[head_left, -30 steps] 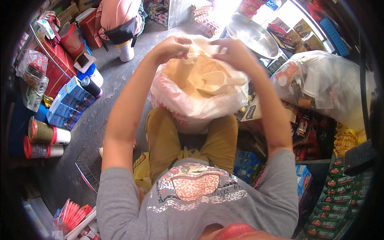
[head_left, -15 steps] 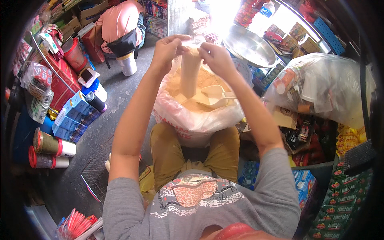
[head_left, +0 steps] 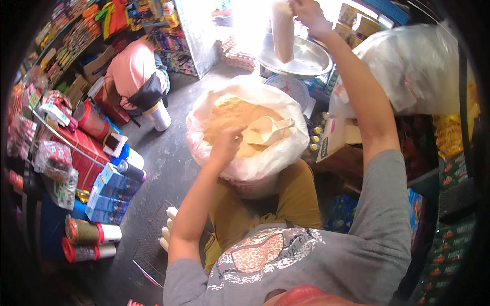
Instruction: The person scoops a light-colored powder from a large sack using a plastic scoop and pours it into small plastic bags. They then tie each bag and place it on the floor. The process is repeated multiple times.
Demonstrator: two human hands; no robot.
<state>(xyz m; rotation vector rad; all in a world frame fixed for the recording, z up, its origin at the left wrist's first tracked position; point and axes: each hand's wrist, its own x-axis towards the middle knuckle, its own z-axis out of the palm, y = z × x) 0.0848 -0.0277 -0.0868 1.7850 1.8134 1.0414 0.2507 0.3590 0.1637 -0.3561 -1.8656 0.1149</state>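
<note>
My right hand [head_left: 310,18] is raised at the top, pinching the upper end of a long clear plastic bag [head_left: 283,35] filled with a pale tan substance. The bag hangs upright in front of the round metal pan of a scale [head_left: 315,60]. Lower down, my left hand [head_left: 227,145] hovers over the near left part of a big white plastic sack [head_left: 275,166]; its fingers are loosely bent and apart, with nothing seen in them. Inside the sack is light brown, sugar-like powder [head_left: 227,109]. A cream plastic scoop [head_left: 268,130] lies on it, handle to the right.
The sack stands between my knees. Behind it is the scale's dial [head_left: 287,86]. A large clear bag [head_left: 403,66] bulges at the right above a cardboard box [head_left: 334,140]. To the left are blue cartons [head_left: 109,196], red-lidded tubs [head_left: 94,229] and a pink-covered bundle [head_left: 133,71].
My left hand has let go of the bag and dropped over the sack. My right hand has carried the filled bag up and to the right, out of the sack toward the scale pan.
</note>
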